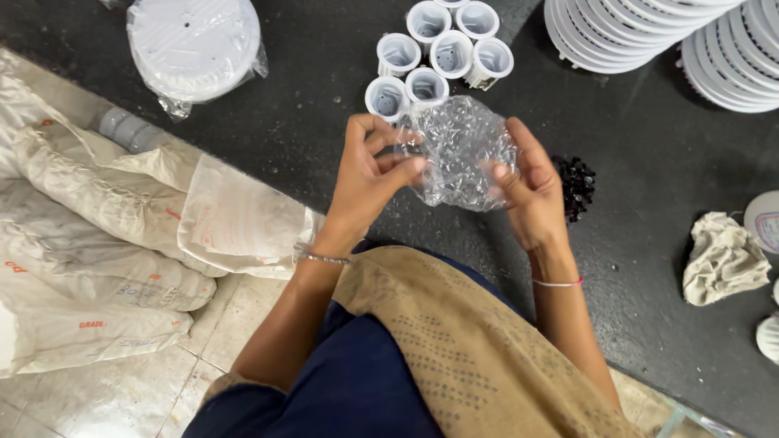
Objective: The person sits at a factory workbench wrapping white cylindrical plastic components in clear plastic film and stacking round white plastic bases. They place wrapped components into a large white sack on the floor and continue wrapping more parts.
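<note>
A crumpled clear plastic bag (461, 150) is held between both hands above the dark table (308, 138). My left hand (369, 174) pinches its left edge with fingers and thumb. My right hand (527, 191) grips its right edge. Whether anything is inside the bag cannot be told. Just beyond the bag stands a cluster of several small white plastic cups (442, 53), open ends up.
A pile of small black parts (576, 185) lies right of my right hand. Stacks of white round discs (649, 32) sit at the back right, a bagged stack of discs (195, 49) at the back left. A crumpled cloth (722, 258) lies at the right. White sacks (89, 243) lie on the floor, left.
</note>
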Tool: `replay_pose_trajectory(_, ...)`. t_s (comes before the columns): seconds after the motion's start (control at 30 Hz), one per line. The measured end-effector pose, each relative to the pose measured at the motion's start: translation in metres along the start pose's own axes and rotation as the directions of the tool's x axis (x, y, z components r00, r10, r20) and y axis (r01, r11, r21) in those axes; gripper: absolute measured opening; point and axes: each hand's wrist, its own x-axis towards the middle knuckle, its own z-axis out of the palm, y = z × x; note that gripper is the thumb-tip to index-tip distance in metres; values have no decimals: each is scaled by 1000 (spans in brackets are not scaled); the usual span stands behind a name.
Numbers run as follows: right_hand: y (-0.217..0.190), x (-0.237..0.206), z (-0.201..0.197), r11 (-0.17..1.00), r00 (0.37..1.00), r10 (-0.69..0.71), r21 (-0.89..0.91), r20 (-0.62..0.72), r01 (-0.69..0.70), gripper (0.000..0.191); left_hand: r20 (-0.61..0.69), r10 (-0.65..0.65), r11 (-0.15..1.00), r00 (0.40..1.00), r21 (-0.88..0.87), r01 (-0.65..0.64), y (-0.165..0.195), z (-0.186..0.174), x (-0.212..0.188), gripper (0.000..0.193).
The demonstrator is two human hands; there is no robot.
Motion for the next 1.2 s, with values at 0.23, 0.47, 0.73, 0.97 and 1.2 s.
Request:
replay_pose_trajectory(0.23, 22, 13, 24, 951, 968, 103, -307, 229, -29, 61, -31, 430, 615, 902, 742, -267, 35, -24, -33, 22)
replay_pose_trajectory(0.47, 16, 78, 60, 231, 776, -437, -777, 455, 586, 45, 87, 544, 322, 835, 897, -303, 73, -10, -51, 47)
replay_pose_trajectory(0.73, 34, 66, 52, -35, 762, -399, -839, 510, 543, 24, 193, 402, 135, 895, 954, -266, 53, -1, -53, 51)
replay_pose_trajectory(0.97, 41, 14, -38, 818, 989, 74, -575, 128, 13, 31, 273, 336, 259, 902, 893, -367, 18, 14, -32, 83)
replay_pose_trajectory(1.2, -3, -56, -80, 946, 991, 106, 297, 82, -126, 48, 341, 238, 188, 909, 902, -388, -12, 47, -5, 24)
